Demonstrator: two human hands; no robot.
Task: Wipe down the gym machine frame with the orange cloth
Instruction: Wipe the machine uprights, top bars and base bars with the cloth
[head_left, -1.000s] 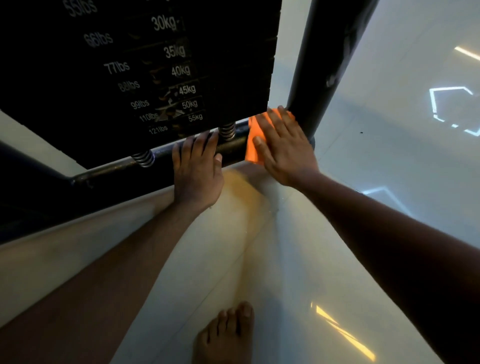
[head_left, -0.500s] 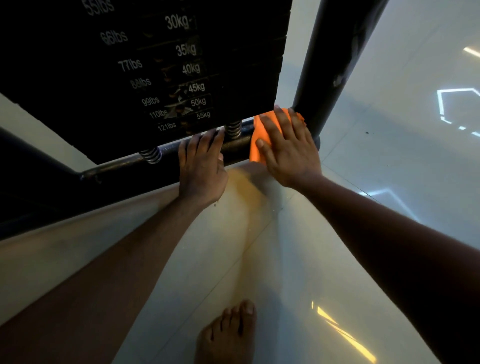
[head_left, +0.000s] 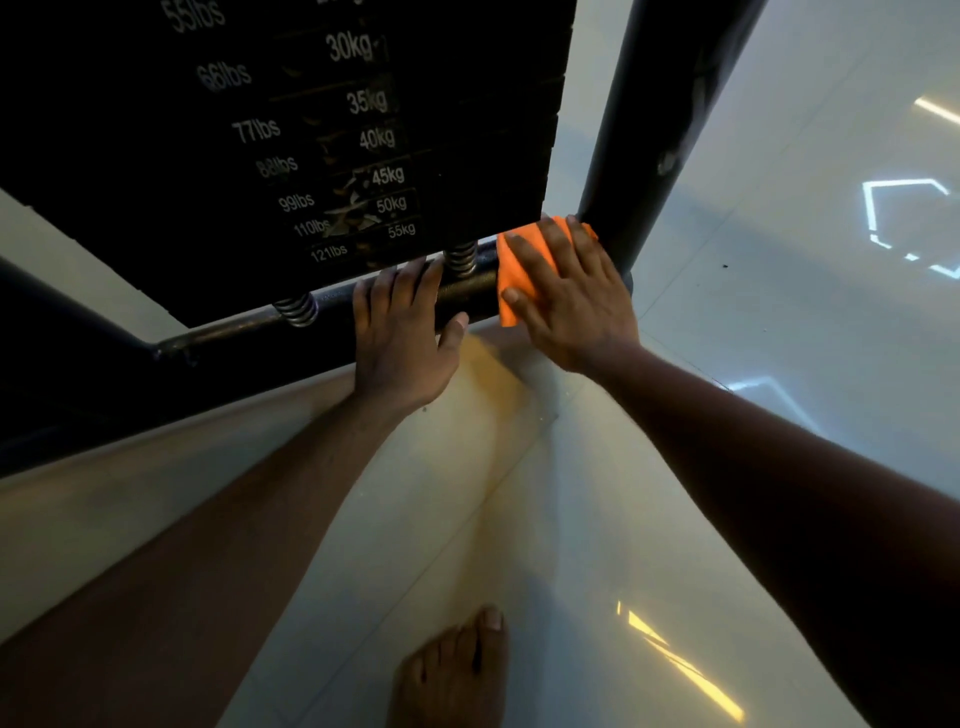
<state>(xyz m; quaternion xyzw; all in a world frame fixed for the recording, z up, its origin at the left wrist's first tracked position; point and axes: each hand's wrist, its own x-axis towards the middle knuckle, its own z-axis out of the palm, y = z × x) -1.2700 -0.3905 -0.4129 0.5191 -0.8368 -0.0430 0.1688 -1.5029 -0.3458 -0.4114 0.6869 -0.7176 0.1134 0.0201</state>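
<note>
Head view: right hand (head_left: 571, 301) presses orange cloth (head_left: 511, 275) on horizontal frame bar (head_left: 467, 293).

The orange cloth (head_left: 511, 265) lies flat against the gym machine frame (head_left: 467, 296), draped over the right end of the dark horizontal bottom bar, right where that bar meets the thick black upright post. Most of the cloth is covered; bright orange shows along its left edge and top. The frame's bar is scuffed, dull black metal, slanting down to the left.
</note>
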